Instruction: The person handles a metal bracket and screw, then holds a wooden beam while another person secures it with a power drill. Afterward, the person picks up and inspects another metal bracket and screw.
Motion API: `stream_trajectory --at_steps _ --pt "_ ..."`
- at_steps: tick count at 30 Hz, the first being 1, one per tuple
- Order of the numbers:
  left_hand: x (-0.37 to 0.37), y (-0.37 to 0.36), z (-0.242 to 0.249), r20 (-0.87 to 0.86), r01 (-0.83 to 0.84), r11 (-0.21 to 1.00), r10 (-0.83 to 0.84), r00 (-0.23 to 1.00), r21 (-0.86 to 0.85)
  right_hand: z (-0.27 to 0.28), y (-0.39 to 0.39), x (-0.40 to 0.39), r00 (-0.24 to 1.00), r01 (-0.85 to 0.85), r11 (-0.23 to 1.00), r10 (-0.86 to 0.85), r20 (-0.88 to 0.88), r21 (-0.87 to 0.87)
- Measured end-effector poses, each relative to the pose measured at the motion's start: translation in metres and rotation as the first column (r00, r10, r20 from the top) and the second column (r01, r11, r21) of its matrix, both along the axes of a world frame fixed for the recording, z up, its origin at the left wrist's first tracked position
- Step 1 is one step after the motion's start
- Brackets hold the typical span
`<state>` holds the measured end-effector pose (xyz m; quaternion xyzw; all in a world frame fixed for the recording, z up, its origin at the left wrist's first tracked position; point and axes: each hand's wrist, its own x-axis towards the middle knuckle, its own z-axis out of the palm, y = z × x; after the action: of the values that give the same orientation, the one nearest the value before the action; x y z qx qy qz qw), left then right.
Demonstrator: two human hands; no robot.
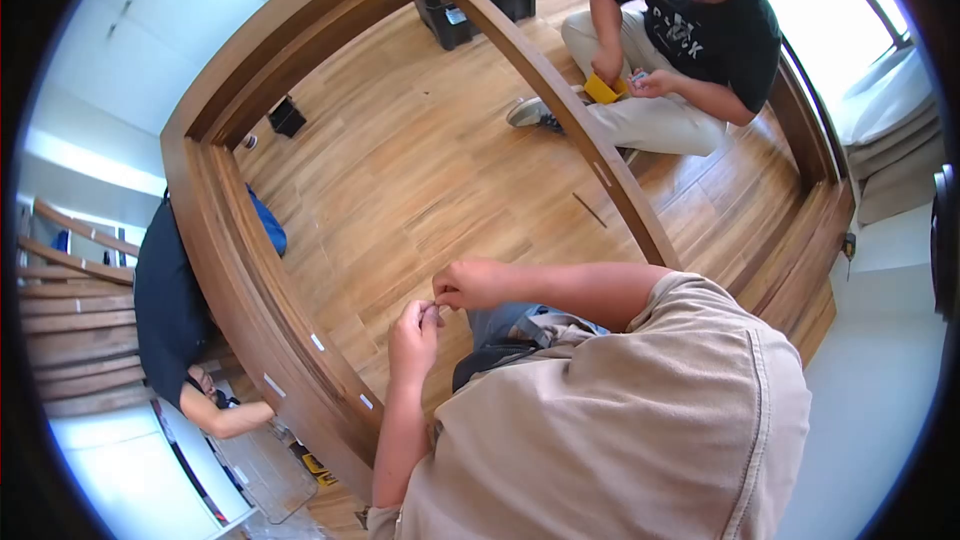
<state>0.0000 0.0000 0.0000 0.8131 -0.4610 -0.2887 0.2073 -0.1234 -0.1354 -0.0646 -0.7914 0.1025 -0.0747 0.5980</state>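
My left hand [412,338] and my right hand [474,285] meet in front of my lap, with the fingertips of both pinched close together. Something tiny may be between them, too small to make out. Around my seated body and the floor lies a large brown wooden frame [225,230], with white labels on its near left side. Its crossbar [575,120] runs from the top of the view down to just beyond my right forearm. On the floor inside the frame rests a thin dark strip [590,210].
A co-worker [700,40] sits cross-legged at the upper right, holding a yellow object [604,90]. Another person [170,290] bends outside the frame's left side. A black toolbox [480,2] and small black box [287,118] stand farther off; curved boards [85,340] are stacked at left.
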Motion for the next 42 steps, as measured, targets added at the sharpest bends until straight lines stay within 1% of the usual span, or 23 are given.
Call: stream_trajectory --at_steps 2,3,4,5,6,7,9,10,12,13,15,16,18,22,24,25,27,28,31,33,36,40,42 --pt "0.004 -0.006 0.022 0.033 0.122 0.991 -0.124 0.992 0.045 -0.002 0.016 0.004 0.975 0.204 0.979 -0.203 0.091 -0.003" --pt "-0.084 -0.101 -0.043 -0.120 0.154 0.988 -0.154 0.981 -0.013 -0.047 -0.078 -0.099 0.969 0.242 0.966 -0.245 -0.025 -0.093" --pt "-0.119 -0.154 -0.066 -0.201 0.172 0.978 -0.194 0.960 -0.122 -0.053 -0.131 -0.143 0.964 0.250 0.940 -0.264 -0.033 -0.234" --pt "-0.120 -0.170 -0.067 -0.203 0.186 0.975 -0.208 0.957 -0.125 -0.049 -0.141 -0.148 0.954 0.281 0.935 -0.297 -0.046 -0.217" --pt "-0.131 -0.192 -0.074 -0.231 0.194 0.966 -0.231 0.945 -0.170 -0.040 -0.161 -0.165 0.940 0.303 0.921 -0.331 -0.081 -0.245" --pt "-0.131 -0.198 -0.075 -0.228 0.183 0.974 -0.210 0.951 -0.132 -0.046 -0.164 -0.167 0.933 0.346 0.911 -0.359 -0.019 -0.227" --pt "-0.136 -0.208 -0.075 -0.282 0.174 0.977 -0.202 0.938 -0.120 -0.046 -0.167 -0.173 0.923 0.363 0.912 -0.380 -0.057 -0.194" --pt "-0.140 -0.212 -0.073 -0.281 0.163 0.980 -0.189 0.941 -0.112 -0.043 -0.168 -0.176 0.928 0.353 0.917 -0.369 -0.057 -0.185" --pt "-0.146 -0.213 -0.068 -0.283 0.155 0.979 -0.187 0.941 -0.130 -0.038 -0.168 -0.180 0.902 0.401 0.895 -0.423 -0.084 -0.197" --pt "-0.147 -0.210 -0.071 -0.279 0.149 0.981 -0.179 0.943 -0.124 -0.037 -0.165 -0.180 0.906 0.396 0.898 -0.416 -0.081 -0.190" --pt "-0.148 -0.206 -0.078 -0.333 0.111 0.970 -0.181 0.926 -0.219 -0.035 -0.163 -0.181 0.896 0.408 0.892 -0.432 -0.102 -0.193" --pt "-0.150 -0.204 -0.081 -0.328 0.112 0.968 -0.183 0.927 -0.224 -0.033 -0.162 -0.182 0.897 0.409 0.891 -0.432 -0.096 -0.196" --pt "-0.150 -0.197 -0.082 -0.350 0.052 0.956 -0.156 0.924 -0.288 -0.031 -0.156 -0.182 0.894 0.424 0.889 -0.442 -0.077 -0.176" --pt "-0.144 -0.179 -0.076 -0.343 0.039 0.966 -0.129 0.930 -0.256 -0.024 -0.139 -0.174 0.905 0.402 0.899 -0.419 -0.071 -0.172" --pt "-0.141 -0.169 -0.074 -0.378 -0.022 0.970 -0.073 0.923 -0.241 -0.022 -0.130 -0.169 0.910 0.403 0.870 -0.413 0.027 -0.283" --pt "-0.140 -0.165 -0.072 -0.375 -0.030 0.968 -0.067 0.925 -0.248 -0.022 -0.126 -0.167 0.914 0.396 0.872 -0.404 0.033 -0.288" --pt "-0.138 -0.159 -0.068 -0.152 0.037 0.962 -0.081 0.985 -0.271 -0.021 -0.119 -0.161 0.899 0.423 0.844 -0.437 0.033 -0.329" --pt "-0.138 -0.157 -0.073 -0.174 -0.011 0.947 -0.048 0.984 -0.322 -0.022 -0.116 -0.159 0.906 0.412 0.846 -0.422 0.047 -0.338" --pt "-0.136 -0.153 -0.072 -0.128 -0.028 0.945 -0.015 0.992 -0.327 -0.024 -0.114 -0.152 0.909 0.399 0.836 -0.414 0.042 -0.376" --pt "-0.135 -0.152 -0.070 -0.136 -0.054 0.949 0.012 0.991 -0.309 -0.021 -0.113 -0.152 0.892 0.395 0.838 -0.447 -0.060 -0.377" --pt "-0.138 -0.152 -0.066 -0.092 -0.035 0.956 0.008 0.996 -0.291 -0.017 -0.111 -0.152 0.885 0.404 0.838 -0.459 -0.074 -0.367" --pt "-0.141 -0.155 -0.068 -0.055 -0.020 0.962 0.005 0.998 -0.273 -0.023 -0.109 -0.154 0.881 0.420 0.821 -0.472 -0.045 -0.387" --pt "-0.144 -0.156 -0.071 -0.083 -0.059 0.943 0.034 0.996 -0.327 -0.026 -0.109 -0.155 0.876 0.438 0.798 -0.482 -0.004 -0.414"
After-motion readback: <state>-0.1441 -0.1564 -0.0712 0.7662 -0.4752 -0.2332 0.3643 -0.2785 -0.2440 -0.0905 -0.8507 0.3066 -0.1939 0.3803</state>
